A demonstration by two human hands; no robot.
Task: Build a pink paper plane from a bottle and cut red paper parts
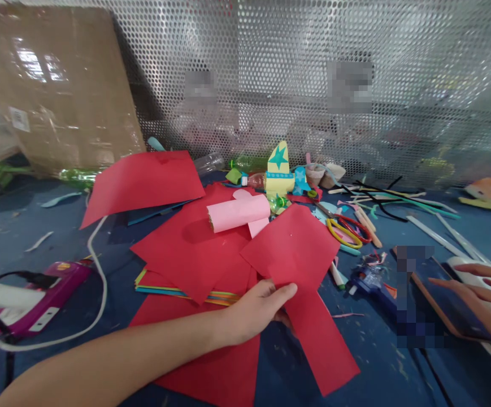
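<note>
My left hand (262, 311) reaches in from the lower left and is closed on a red paper sheet (294, 246), thumb on top and fingers underneath. A red strip (325, 345) runs down from the same grip; whether it is a separate piece I cannot tell. Beneath lie more red sheets (190, 254) over a stack of coloured paper (186, 295). On these rests a pink paper-wrapped tube (239, 213), close behind the held sheet. A loose red sheet (147, 183) leans at the left. My right hand is not in view.
Scissors (344, 233) with yellow and red handles lie right of the paper. A blue glue gun (376, 291) is near a phone (452, 299), touched by another person's hand (486, 294). A purple power strip (50, 299) with cables sits left. A yellow paper rocket (279, 169) stands behind.
</note>
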